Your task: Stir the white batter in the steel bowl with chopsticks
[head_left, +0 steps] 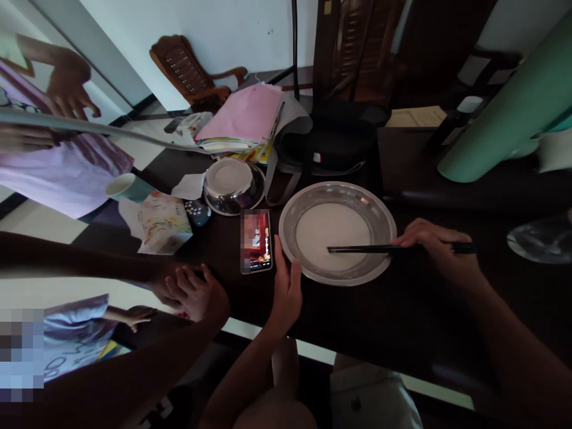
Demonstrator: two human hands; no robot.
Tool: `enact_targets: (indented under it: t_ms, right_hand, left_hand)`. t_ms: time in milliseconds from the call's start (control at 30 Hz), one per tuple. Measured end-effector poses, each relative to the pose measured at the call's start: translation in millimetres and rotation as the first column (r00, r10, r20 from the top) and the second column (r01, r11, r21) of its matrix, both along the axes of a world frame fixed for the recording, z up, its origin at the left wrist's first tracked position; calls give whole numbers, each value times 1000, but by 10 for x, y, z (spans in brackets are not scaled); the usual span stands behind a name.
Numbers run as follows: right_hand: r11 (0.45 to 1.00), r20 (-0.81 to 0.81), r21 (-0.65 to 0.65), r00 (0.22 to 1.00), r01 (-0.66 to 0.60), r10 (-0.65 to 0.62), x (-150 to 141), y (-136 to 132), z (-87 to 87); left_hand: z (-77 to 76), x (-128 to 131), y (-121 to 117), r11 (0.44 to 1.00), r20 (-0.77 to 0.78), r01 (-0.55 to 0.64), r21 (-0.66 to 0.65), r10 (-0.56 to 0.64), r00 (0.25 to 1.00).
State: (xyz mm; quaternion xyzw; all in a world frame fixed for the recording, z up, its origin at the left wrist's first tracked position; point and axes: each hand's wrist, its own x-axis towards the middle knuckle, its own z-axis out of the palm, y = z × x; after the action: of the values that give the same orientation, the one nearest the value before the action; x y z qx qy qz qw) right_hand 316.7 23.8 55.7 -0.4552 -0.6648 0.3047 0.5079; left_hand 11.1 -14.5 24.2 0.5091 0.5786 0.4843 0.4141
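A wide metal bowl [388, 229] stands on the dark table, with a milky white liquid [333, 229] in its bottom. Along the bowl's lower left rim, my left hand [286, 292] grips the edge, fingers outside and thumb close to the rim. Dark chopsticks [366, 249] lie nearly level in my right hand [431, 243], which is closed around them. Their tips reach over the liquid near the bowl's middle; whether they dip in I cannot tell. Just left of my left hand, a phone [258, 244] with a lit screen is on the table.
An upturned metal basin [230, 179], tissue box [165, 223], cup [129, 187], pink-topped papers [243, 116] and black bag [330, 140] crowd the far left side. A green cylinder [504, 113] and clear plastic item [540, 241] are right. Another person's clasped hands [194, 292] rest close by on the left.
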Motion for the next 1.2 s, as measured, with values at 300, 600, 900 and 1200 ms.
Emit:
enact_targets:
  t_ms: [300,600,900,1200]
  right_hand:
    - [995,-29,-42,995,96,-97,17,-12,21]
    - [988,47,-28,988,150,-148,36,-14,-7]
    - [993,69,15,991,117,-118,33,8,19]
    - [996,95,42,992,78,-81,16,22,18]
  left_hand:
    - [-24,0,131,999,20,-19,26,19,1000]
    - [-73,-36,83,999,-31,0,52,2,1000]
    - [-82,-45,93,999,-48,-8,53,10,999]
    - [-94,-39,99,999,-39,-12,53,14,999]
